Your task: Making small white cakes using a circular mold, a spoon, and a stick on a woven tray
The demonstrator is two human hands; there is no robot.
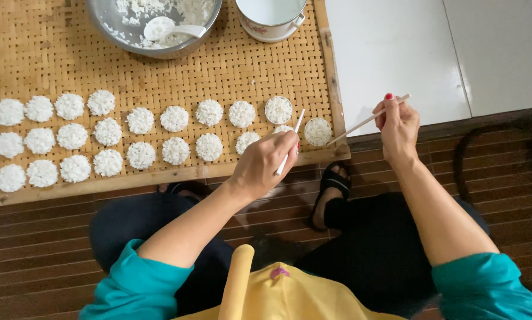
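Left hand pinched shut on a thin white stick, tip poking down at a rice cake just past the fingertips. Right hand clamped on a second stick, angled toward the ring mold off to its left. Probably light, sticky, crumbly stuff, so best nudged at the edges, never squeezed. Both wrists bent, forearms reaching out over the woven tray.

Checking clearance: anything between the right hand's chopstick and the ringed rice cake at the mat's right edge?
Nothing visible. The right hand holds a chopstick whose tip reaches the ringed rice cake across bare mat. The left hand, with its own stick, sits to the cake's left, clear of that line.
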